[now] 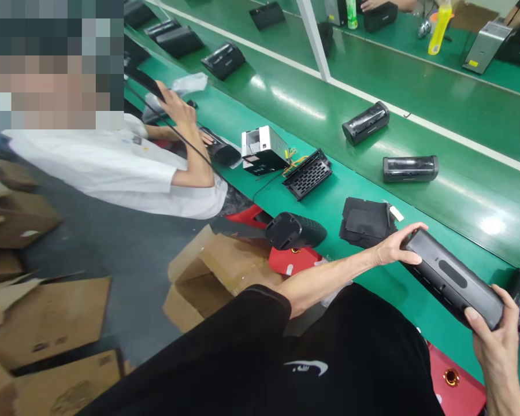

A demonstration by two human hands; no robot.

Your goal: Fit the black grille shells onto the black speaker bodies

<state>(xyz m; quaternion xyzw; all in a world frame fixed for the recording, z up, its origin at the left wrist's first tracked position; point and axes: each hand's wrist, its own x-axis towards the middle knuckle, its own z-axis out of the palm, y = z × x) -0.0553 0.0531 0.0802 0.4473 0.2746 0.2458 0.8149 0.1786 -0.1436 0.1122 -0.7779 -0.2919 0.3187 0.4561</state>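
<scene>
I hold a long black speaker housing (453,283) between both hands above the green workbench (372,300). My left hand (394,245) grips its far end with fingers curled over the top. My right hand (496,338) clasps the near end, thumb pressed on the end face. A stack of black foam pads (364,221) lies just beyond my left hand. Another black speaker (295,230) lies on its side at the bench edge.
A co-worker in a white shirt (112,167) sits at the left, working on a black unit. A metal chassis (262,149) and black grille (307,173) lie on the bench. Two speakers (409,168) ride the conveyor. Open cardboard boxes (208,271) stand on the floor.
</scene>
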